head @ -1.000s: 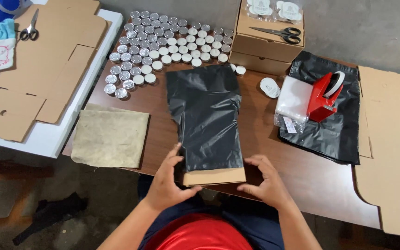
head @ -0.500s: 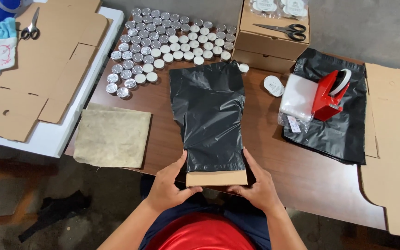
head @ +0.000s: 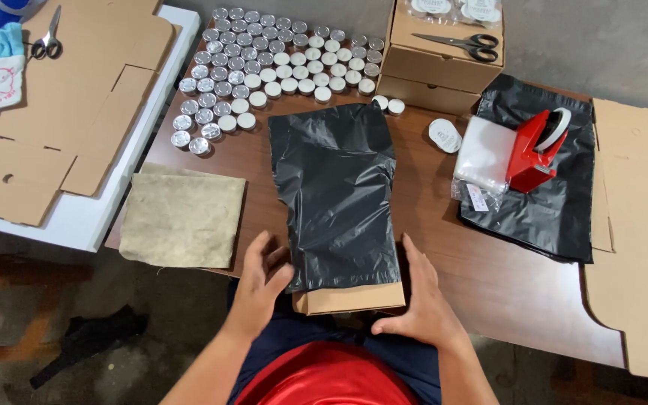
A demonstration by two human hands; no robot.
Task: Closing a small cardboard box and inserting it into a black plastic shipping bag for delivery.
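Head view, from the left: flat cardboard sheets [head: 54, 120] with small scissors [head: 45, 41] lie on the white table [head: 76, 221], then a beige cloth [head: 183, 219] and rows of round tins [head: 264, 64]. Our left hand [head: 258, 289], fingers [head: 268, 259] loosely spread, rests on the left edge of the black plastic bag [head: 335, 195] covering most of a flat cardboard box [head: 350, 298] at the brown table's near edge. Our right hand [head: 423, 304], fingers together, presses flat against the box's right side. Farther right stands a red tape dispenser [head: 538, 150].
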